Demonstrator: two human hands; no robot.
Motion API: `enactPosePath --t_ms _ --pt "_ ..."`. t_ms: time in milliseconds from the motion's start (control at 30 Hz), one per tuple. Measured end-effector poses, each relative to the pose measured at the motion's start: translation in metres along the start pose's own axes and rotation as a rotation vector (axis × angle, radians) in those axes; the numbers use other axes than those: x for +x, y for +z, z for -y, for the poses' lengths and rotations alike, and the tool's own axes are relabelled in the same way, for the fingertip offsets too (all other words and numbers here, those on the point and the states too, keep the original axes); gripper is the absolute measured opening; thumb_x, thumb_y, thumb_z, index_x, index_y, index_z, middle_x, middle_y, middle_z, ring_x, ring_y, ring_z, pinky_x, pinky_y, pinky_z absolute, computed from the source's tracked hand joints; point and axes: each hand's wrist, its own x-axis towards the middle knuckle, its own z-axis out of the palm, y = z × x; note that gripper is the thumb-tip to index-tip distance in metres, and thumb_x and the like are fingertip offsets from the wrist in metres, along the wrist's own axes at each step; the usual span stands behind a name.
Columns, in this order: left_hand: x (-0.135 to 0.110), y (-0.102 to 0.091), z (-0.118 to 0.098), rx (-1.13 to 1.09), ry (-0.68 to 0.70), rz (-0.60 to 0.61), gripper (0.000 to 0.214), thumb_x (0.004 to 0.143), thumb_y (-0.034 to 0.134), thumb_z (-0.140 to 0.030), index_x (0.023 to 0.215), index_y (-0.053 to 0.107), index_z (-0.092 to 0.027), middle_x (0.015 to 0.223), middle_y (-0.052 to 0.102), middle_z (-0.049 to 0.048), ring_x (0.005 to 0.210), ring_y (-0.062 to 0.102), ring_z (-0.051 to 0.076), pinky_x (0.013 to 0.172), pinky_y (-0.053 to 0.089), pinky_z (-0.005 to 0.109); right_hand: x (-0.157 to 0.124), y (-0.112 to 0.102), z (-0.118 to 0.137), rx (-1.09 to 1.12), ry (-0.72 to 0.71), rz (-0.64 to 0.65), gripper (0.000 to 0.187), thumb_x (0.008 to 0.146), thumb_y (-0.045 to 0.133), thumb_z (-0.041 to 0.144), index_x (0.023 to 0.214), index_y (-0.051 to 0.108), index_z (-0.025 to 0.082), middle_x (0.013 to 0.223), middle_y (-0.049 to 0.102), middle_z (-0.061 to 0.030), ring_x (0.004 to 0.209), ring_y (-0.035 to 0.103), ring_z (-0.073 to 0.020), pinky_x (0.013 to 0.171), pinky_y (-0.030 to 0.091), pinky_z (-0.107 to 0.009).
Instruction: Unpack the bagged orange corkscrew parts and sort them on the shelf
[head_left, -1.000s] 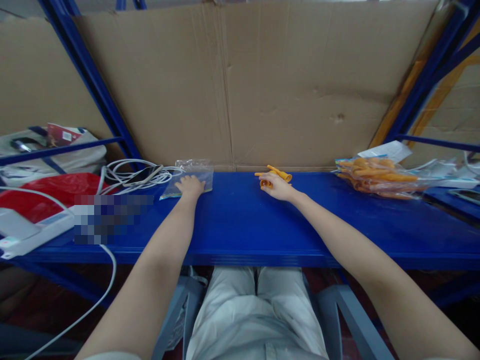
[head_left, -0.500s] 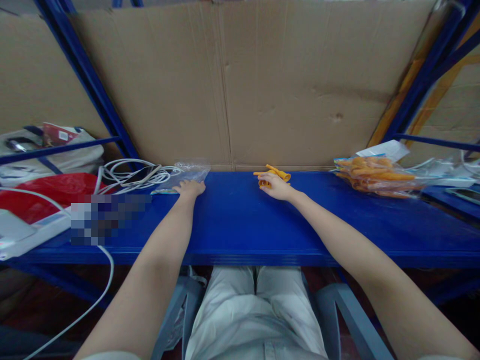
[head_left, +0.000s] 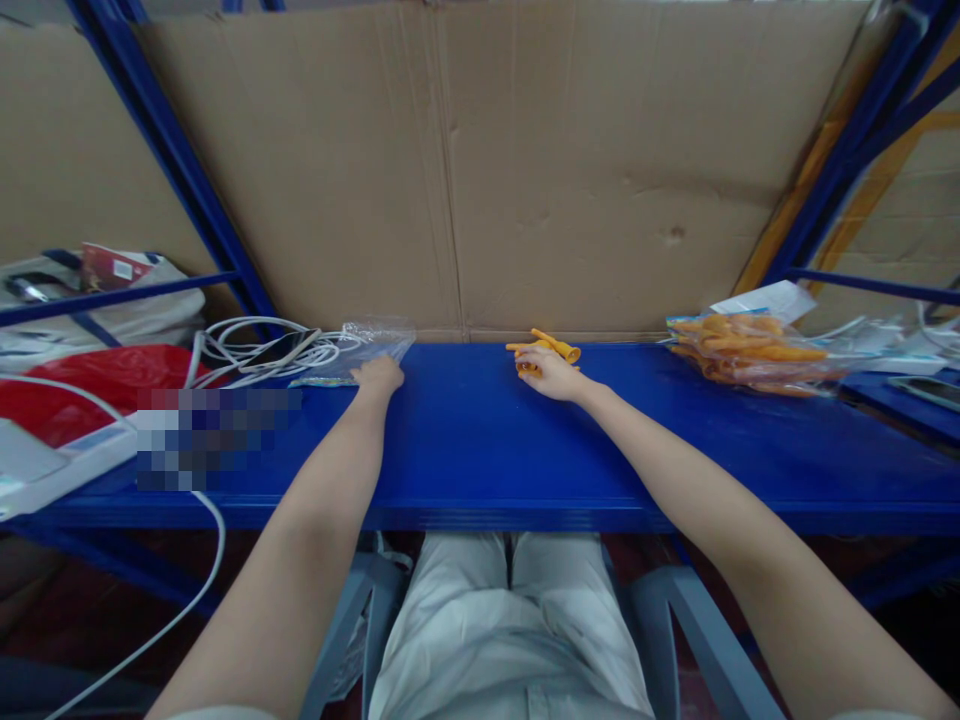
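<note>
By the left hand (head_left: pixel 380 377), the clear bag (head_left: pixel 384 337) is touched, grip unclear; by the right hand (head_left: pixel 551 374), unbagged orange cones (head_left: pixel 566 352) are grasped; another bundle (head_left: pixel 757 350) is already bagged.

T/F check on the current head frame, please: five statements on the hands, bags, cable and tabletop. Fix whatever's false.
1. The right hand touches the loose orange pieces. True.
2. The left hand is at the bag with orange contents. False: the left hand is at a clear plastic bag; the bag with orange contents lies to the right of the right hand.
3. A coiled white cable lies to the left of the left hand. True.
4. The tabletop is white. False: the tabletop is blue.
5. A cardboard panel stands behind the tabletop. True.
</note>
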Motion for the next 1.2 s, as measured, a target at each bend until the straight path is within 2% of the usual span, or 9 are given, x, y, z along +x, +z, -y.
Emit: enactPosePath --t_ms 100,300,467,533,700,867,933,1033,1200 --pt "0.003 0.004 0.001 -0.042 0.006 0.02 0.056 0.094 0.034 -0.032 0.141 0.061 -0.017 0.145 0.058 0.0213 0.139 0.05 0.039 0.114 0.035 0.066 0.0 -0.001 0.002 -0.003 0.005 0.01 0.028 0.084 0.064 0.011 0.109 0.076 0.017 0.135 0.066 -0.0162 0.131 0.058 -0.0283 0.112 0.046 -0.051" --pt "0.006 0.01 0.004 -0.088 0.03 0.014 0.061 0.095 0.028 -0.035 0.148 0.054 -0.02 0.156 0.047 0.018 0.148 0.038 0.04 0.114 0.032 0.072 -0.001 -0.001 0.0 -0.036 0.015 0.034 0.026 0.086 0.062 0.014 0.108 0.077 0.018 0.135 0.066 -0.0158 0.131 0.058 -0.0282 0.112 0.045 -0.051" --pt "0.004 0.008 0.003 -0.066 0.019 0.03 0.062 0.097 0.026 -0.037 0.15 0.051 -0.015 0.161 0.04 0.0176 0.151 0.032 0.038 0.117 0.031 0.069 -0.002 0.001 -0.006 -0.037 0.019 0.042 0.026 0.087 0.063 0.018 0.109 0.077 0.019 0.138 0.065 -0.0157 0.133 0.057 -0.0283 0.113 0.045 -0.051" --pt "0.002 0.007 0.001 -0.055 0.026 0.023 0.062 0.097 0.027 -0.037 0.149 0.051 -0.014 0.161 0.041 0.0187 0.151 0.032 0.038 0.118 0.029 0.069 -0.002 0.001 -0.008 -0.039 0.02 0.051 0.026 0.088 0.063 0.018 0.109 0.077 0.018 0.138 0.064 -0.0163 0.135 0.056 -0.0281 0.114 0.044 -0.05" --pt "-0.002 0.005 -0.002 -0.051 0.064 -0.054 0.057 0.097 0.03 -0.036 0.145 0.056 -0.019 0.154 0.05 0.0186 0.147 0.039 0.04 0.116 0.021 0.075 -0.003 0.001 -0.012 -0.042 0.026 0.083 0.027 0.089 0.062 0.019 0.111 0.077 0.018 0.144 0.06 -0.016 0.139 0.053 -0.0279 0.117 0.041 -0.048" --pt "-0.008 -0.001 -0.007 -0.05 0.112 -0.094 0.057 0.099 0.028 -0.035 0.144 0.055 -0.015 0.158 0.045 0.0185 0.149 0.037 0.037 0.12 0.017 0.071 -0.006 0.001 -0.01 -0.065 0.016 0.076 0.029 0.09 0.056 0.015 0.111 0.076 0.016 0.146 0.058 -0.0176 0.138 0.053 -0.0298 0.115 0.042 -0.051" --pt "-0.01 -0.004 -0.009 -0.055 0.146 -0.114 0.057 0.099 0.026 -0.033 0.146 0.054 -0.016 0.16 0.043 0.0173 0.149 0.036 0.036 0.121 0.015 0.071 -0.006 -0.001 -0.006 -0.069 0.016 0.052 0.029 0.091 0.054 0.013 0.108 0.076 0.014 0.141 0.061 -0.0187 0.132 0.058 -0.0296 0.113 0.044 -0.051" --pt "-0.011 -0.005 -0.012 -0.067 0.183 -0.143 0.055 0.099 0.027 -0.031 0.146 0.054 -0.017 0.157 0.047 0.0171 0.147 0.039 0.036 0.119 0.015 0.073 -0.005 -0.005 0.003 -0.104 0.019 0.04 0.026 0.091 0.052 0.013 0.1 0.077 0.013 0.122 0.07 -0.0183 0.118 0.065 -0.0283 0.105 0.05 -0.049" --pt "-0.01 -0.003 -0.012 -0.079 0.215 -0.173 0.054 0.098 0.03 -0.029 0.143 0.056 -0.018 0.152 0.052 0.0179 0.145 0.042 0.038 0.119 0.017 0.072 -0.004 -0.005 0.011 -0.21 0.041 0.142 0.024 0.091 0.053 0.016 0.084 0.075 0.018 0.096 0.074 -0.0107 0.096 0.069 -0.0241 0.09 0.054 -0.039"
